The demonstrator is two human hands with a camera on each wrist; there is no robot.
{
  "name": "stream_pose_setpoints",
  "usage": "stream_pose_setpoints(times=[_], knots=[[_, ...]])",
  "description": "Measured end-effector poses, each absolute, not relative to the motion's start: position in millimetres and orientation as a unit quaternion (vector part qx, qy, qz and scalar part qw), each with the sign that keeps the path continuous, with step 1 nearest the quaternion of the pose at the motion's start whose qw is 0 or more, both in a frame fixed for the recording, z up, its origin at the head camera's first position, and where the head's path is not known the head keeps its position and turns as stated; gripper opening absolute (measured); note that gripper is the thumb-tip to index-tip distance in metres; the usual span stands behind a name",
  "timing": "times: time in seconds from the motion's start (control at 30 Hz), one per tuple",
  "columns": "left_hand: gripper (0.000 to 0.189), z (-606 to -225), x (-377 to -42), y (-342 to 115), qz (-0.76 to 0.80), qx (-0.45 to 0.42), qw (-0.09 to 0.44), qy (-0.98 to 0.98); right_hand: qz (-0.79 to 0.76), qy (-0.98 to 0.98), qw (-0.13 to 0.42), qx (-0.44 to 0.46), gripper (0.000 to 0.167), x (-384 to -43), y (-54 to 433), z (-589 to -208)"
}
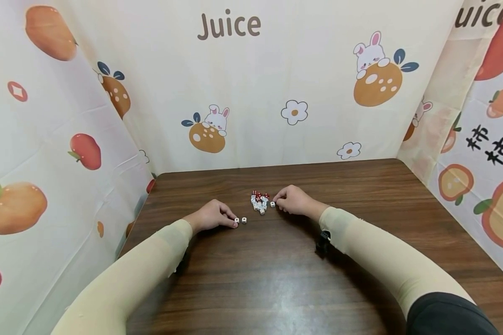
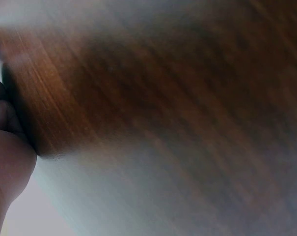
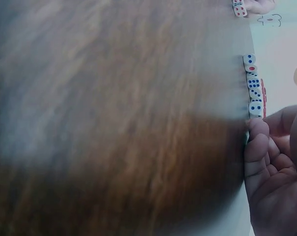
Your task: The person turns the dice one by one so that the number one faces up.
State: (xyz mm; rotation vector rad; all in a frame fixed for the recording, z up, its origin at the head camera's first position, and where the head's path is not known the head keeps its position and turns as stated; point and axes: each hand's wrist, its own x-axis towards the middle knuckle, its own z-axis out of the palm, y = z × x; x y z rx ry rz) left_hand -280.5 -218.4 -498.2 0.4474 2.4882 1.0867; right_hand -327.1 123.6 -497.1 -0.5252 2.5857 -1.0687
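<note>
Head view: a left hand (image 1: 214, 215) pinches a white die (image 1: 236, 220) just beside a 2nd cube (image 1: 244, 220) on a brown wood-grain table (image 1: 268, 279); a right hand (image 1: 294, 200) bends its fingers at another die (image 1: 272, 204), its grip unclear, near clustered red and white dice (image 1: 259, 203).

Left wrist view: curled fingers (image 2: 1, 113) edge in, their hold hidden.

Right wrist view: fingertips (image 3: 258, 128) meet a blue-dotted, round-cornered die (image 3: 256, 108).

Head cam looks forward-down over the tabletop (image 1: 272, 274), farthest back; wrist cams sit low, close, rolled sideways. Head and right wrist share dice (image 3: 254, 83).
</note>
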Motion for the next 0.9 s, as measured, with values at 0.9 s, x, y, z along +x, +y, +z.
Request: stream_pose_setpoints(times=[0.9], knots=[[0.015, -498, -279, -218, 0.391, 0.156, 0.189, 0.887, -0.364, 0.898, 0.108, -0.221, 0.011, -316, 119, -502]])
